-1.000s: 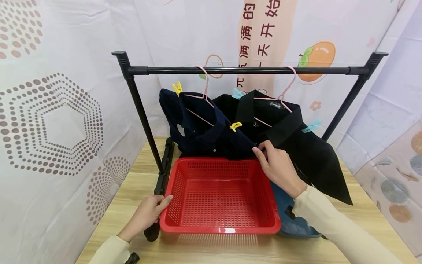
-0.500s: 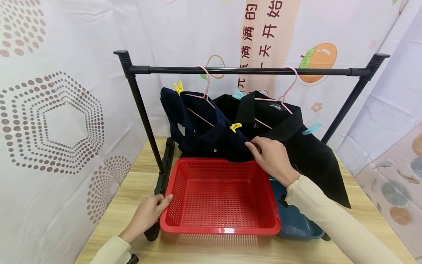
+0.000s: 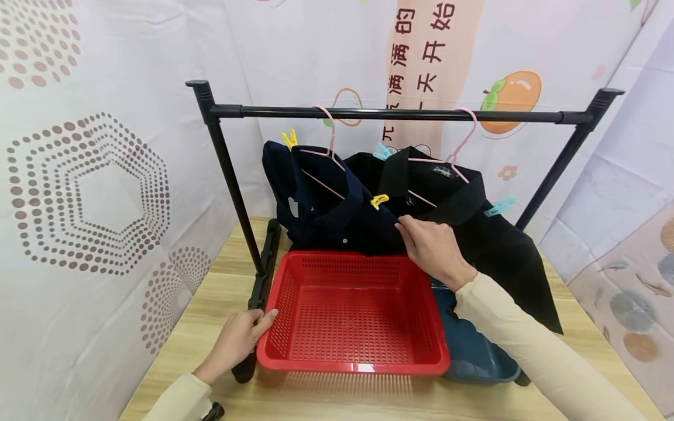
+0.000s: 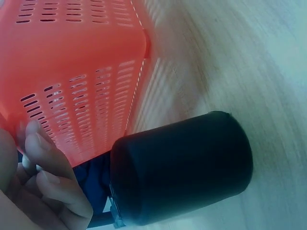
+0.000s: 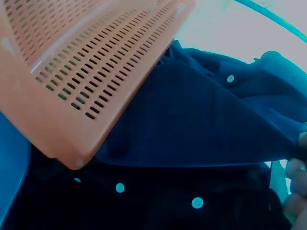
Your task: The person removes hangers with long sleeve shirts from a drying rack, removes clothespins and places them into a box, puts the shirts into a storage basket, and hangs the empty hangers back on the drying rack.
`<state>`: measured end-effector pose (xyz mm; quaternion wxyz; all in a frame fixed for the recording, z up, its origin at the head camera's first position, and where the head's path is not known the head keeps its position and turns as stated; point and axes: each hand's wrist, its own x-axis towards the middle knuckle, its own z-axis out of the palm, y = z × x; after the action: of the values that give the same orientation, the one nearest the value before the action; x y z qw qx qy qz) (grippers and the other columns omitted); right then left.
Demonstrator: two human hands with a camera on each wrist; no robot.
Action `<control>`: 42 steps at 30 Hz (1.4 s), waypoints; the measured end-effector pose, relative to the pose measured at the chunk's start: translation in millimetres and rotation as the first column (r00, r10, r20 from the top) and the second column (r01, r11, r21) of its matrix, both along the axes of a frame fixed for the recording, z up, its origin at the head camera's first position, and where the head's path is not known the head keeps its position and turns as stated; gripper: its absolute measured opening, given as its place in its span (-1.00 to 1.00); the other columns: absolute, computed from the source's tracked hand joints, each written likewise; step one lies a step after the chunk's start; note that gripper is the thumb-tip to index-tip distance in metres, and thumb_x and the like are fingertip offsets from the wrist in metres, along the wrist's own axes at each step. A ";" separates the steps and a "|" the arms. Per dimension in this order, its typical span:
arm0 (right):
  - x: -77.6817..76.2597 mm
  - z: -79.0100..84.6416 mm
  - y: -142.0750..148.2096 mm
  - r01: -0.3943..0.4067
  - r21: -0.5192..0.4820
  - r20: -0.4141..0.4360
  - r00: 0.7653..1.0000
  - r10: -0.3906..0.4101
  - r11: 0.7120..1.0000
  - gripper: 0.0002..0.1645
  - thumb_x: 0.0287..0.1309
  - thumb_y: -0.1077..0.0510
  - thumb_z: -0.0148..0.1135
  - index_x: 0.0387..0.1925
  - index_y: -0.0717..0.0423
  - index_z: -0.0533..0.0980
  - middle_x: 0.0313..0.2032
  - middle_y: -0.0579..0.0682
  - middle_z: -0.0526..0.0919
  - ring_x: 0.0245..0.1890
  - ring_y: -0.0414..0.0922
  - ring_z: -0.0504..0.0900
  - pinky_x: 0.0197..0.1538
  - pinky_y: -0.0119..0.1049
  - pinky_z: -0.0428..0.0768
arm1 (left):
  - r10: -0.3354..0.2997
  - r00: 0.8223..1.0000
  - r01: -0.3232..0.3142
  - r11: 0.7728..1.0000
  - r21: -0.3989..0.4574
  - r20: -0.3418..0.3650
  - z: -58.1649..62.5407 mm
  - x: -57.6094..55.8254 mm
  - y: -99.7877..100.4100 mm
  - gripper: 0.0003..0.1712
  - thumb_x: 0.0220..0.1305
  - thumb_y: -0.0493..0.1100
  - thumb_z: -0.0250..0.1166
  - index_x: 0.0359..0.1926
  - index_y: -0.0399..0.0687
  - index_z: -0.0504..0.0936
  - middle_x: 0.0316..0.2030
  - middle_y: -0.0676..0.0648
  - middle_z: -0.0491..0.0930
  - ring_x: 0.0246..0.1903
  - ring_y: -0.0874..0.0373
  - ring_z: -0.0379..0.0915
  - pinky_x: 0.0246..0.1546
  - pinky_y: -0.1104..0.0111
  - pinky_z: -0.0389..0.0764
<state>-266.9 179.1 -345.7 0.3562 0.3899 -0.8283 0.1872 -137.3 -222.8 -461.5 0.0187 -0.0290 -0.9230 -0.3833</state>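
Observation:
A navy shirt point(image 3: 329, 213) hangs on a pink hanger point(image 3: 332, 131) with two yellow clothespins, one point(image 3: 379, 202) on its right shoulder. My right hand point(image 3: 434, 245) pinches the shirt's sleeve edge; in the right wrist view, the fingertips point(image 5: 297, 179) hold the stretched cloth at the right border. The red plastic basket point(image 3: 353, 367) stands in front of the shirt, its holed bottom bare. My left hand point(image 3: 238, 338) grips the basket's left rim, thumb on top. Curled fingers point(image 4: 57, 191) show beside the basket wall in the left wrist view.
A black clothes rack point(image 3: 400, 114) spans the table, its left foot point(image 3: 258, 295) beside the basket. A black shirt point(image 3: 474, 251) hangs to the right on another pink hanger, with light blue clothespins point(image 3: 500, 206). A dark blue basin point(image 3: 476, 354) sits right of the basket, partly under my right arm.
My right hand has shifted left and slightly up along the navy shirt's sleeve edge. My left hand and the basket have stayed in place.

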 end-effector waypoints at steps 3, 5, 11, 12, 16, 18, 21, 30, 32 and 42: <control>-3.9 -0.2 4.9 0.001 -0.037 -0.088 0.996 -0.004 0.999 -0.86 0.34 0.30 0.27 -0.09 0.22 0.59 -0.53 -0.02 0.60 -0.67 -0.14 0.49 -0.65 -0.33 0.38 | 0.001 1.000 -0.002 1.000 -0.012 -0.009 -1.1 -0.3 0.6 -0.47 0.57 0.13 0.14 -0.55 -0.05 0.52 -0.70 0.10 0.46 -0.73 0.27 0.37 -0.70 0.43 0.37; -4.9 1.6 7.4 0.001 -0.054 -0.126 0.992 -0.008 0.999 -0.83 0.33 0.31 0.27 -0.07 0.25 0.59 -0.45 0.07 0.68 -0.64 -0.06 0.56 -0.64 -0.26 0.43 | 0.002 1.000 -0.003 1.000 -0.020 -0.013 -1.1 -0.3 0.7 -0.47 0.57 0.12 0.14 -0.56 -0.05 0.51 -0.70 0.11 0.46 -0.72 0.28 0.36 -0.70 0.43 0.36; -2.3 10.4 11.6 -0.018 -0.090 -0.165 0.986 0.003 0.996 -0.79 0.28 0.37 0.28 -0.05 0.32 0.60 -0.29 0.19 0.75 -0.52 0.03 0.68 -0.47 -0.09 0.62 | 0.009 1.000 -0.010 0.999 -0.047 -0.018 -0.4 -1.1 -0.1 -0.47 0.56 0.12 0.15 -0.57 -0.03 0.52 -0.70 0.11 0.47 -0.72 0.28 0.36 -0.69 0.43 0.33; -1.2 12.4 12.5 -0.019 -0.096 -0.167 0.986 0.002 0.995 -0.78 0.27 0.38 0.28 -0.05 0.33 0.60 -0.27 0.20 0.75 -0.50 0.04 0.69 -0.45 -0.07 0.64 | 0.008 1.000 -0.009 0.999 -0.049 -0.020 -0.3 -1.5 -0.2 -0.47 0.56 0.13 0.15 -0.57 -0.03 0.52 -0.70 0.12 0.47 -0.72 0.28 0.36 -0.69 0.43 0.33; 4.4 20.7 16.9 -0.012 -0.122 -0.164 0.986 -0.008 0.992 -0.78 0.27 0.40 0.28 -0.05 0.34 0.60 -0.29 0.20 0.73 -0.50 0.05 0.67 -0.41 -0.04 0.65 | 0.004 1.000 -0.005 0.998 -0.056 -0.023 0.0 -2.2 0.0 -0.47 0.56 0.13 0.15 -0.57 -0.02 0.52 -0.70 0.12 0.46 -0.72 0.27 0.35 -0.68 0.43 0.32; 7.6 24.3 19.2 -0.012 -0.141 -0.164 0.986 -0.011 0.990 -0.78 0.25 0.41 0.29 -0.07 0.34 0.61 -0.33 0.19 0.72 -0.54 0.03 0.63 -0.44 -0.05 0.63 | 0.000 1.000 -0.001 0.998 -0.061 -0.023 0.3 -2.0 0.1 -0.47 0.56 0.12 0.15 -0.57 -0.02 0.52 -0.70 0.12 0.46 -0.72 0.28 0.34 -0.68 0.43 0.32; 11.7 28.4 23.0 -0.008 -0.161 -0.137 0.990 -0.014 0.987 -0.81 0.27 0.41 0.28 -0.08 0.33 0.61 -0.38 0.17 0.70 -0.59 -0.03 0.56 -0.49 -0.10 0.57 | -0.002 0.999 -0.001 0.997 -0.080 -0.033 0.8 -1.8 0.1 -0.47 0.56 0.09 0.16 -0.58 -0.02 0.50 -0.71 0.12 0.44 -0.72 0.28 0.32 -0.67 0.43 0.30; 26.0 30.0 37.3 -0.034 -0.216 -0.068 0.997 0.020 0.976 -0.79 0.29 0.41 0.28 -0.06 0.29 0.64 -0.33 0.16 0.73 -0.59 -0.15 0.43 -0.44 -0.37 0.43 | 0.003 0.998 -0.009 0.994 -0.108 -0.055 0.7 -2.0 -0.1 -0.49 0.56 0.05 0.19 -0.60 -0.01 0.49 -0.71 0.12 0.42 -0.73 0.29 0.30 -0.68 0.44 0.27; 30.5 29.7 40.3 -0.051 -0.228 -0.051 0.998 0.040 0.972 -0.75 0.24 0.45 0.30 -0.05 0.28 0.65 -0.36 0.12 0.71 -0.59 -0.17 0.41 -0.43 -0.42 0.41 | 0.003 0.998 -0.010 0.994 -0.112 -0.059 0.9 -1.8 0.0 -0.49 0.56 0.04 0.19 -0.60 -0.01 0.48 -0.71 0.12 0.41 -0.73 0.29 0.29 -0.68 0.44 0.27; 56.0 23.8 56.5 -0.044 -0.211 0.101 0.993 0.066 0.977 -0.66 0.20 0.52 0.30 -0.05 0.18 0.65 -0.53 -0.15 0.52 -0.60 -0.30 0.38 -0.44 -0.49 0.38 | 0.005 0.996 -0.018 0.991 -0.135 -0.094 2.4 -0.9 0.8 -0.45 0.54 0.04 0.21 -0.66 0.01 0.40 -0.73 0.12 0.31 -0.70 0.28 0.21 -0.64 0.43 0.22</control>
<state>-210.9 235.5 -321.9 0.3447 0.3626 -0.8110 0.3032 -138.3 -222.0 -459.1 0.0621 -0.0430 -0.9452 -0.3176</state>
